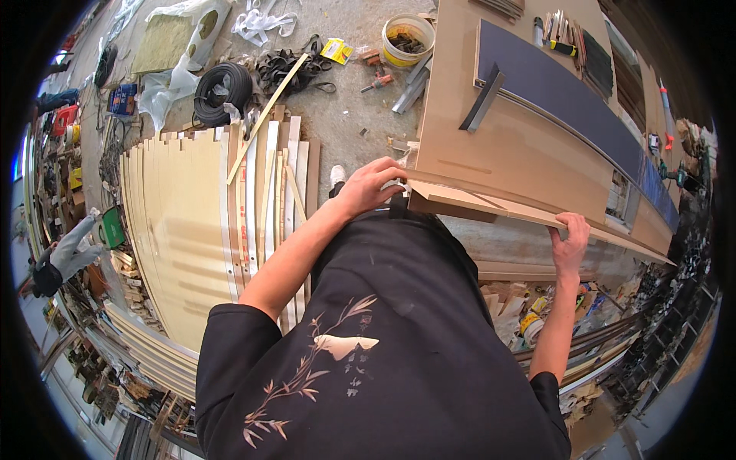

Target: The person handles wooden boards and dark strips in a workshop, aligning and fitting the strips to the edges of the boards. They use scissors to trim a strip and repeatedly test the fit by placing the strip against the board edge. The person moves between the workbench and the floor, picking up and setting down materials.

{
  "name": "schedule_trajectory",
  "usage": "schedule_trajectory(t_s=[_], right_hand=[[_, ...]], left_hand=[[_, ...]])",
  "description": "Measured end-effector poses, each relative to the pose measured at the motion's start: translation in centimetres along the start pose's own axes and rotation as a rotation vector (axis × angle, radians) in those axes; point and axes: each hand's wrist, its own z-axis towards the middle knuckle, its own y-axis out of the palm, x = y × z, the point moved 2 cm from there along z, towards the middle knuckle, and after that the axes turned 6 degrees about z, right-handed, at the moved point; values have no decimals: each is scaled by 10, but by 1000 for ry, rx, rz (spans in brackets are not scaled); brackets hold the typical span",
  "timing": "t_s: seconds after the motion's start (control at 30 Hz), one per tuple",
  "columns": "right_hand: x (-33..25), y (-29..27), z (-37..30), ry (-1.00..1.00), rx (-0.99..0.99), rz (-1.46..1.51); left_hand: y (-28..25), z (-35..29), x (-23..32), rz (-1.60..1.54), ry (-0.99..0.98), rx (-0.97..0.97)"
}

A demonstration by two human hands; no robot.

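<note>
A long, thin tan board strip (529, 214) runs along the near edge of the workbench (452, 100). My left hand (374, 186) is closed round its left end, fingers bent over the edge. Farther right, my right hand (570, 239) pinches the strip's near edge, with the thumb partly hidden. On the bench beyond lies a long dark blue panel (552, 92) with a pale edge. A short black metal bar (483, 100) rests across that panel's left end, overhanging toward me.
Left of me lies a stack of cream boards (176, 230) with loose strips. A coil of black hose (222, 93), tangled black straps (291, 75) and a white bucket (406, 42) sit on the floor. A yellow-and-black tool (562, 47) lies on the bench. Another person (73, 249) is at far left.
</note>
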Motion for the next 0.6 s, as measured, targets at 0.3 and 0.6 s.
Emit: schedule_trajectory(t_s=[0.3, 0.6], right_hand=[[-1, 2, -1, -26, 27, -21], [4, 4, -4, 2, 27, -23]], left_hand=[[9, -9, -3, 47, -14, 104], [15, -6, -7, 59, 136, 188]])
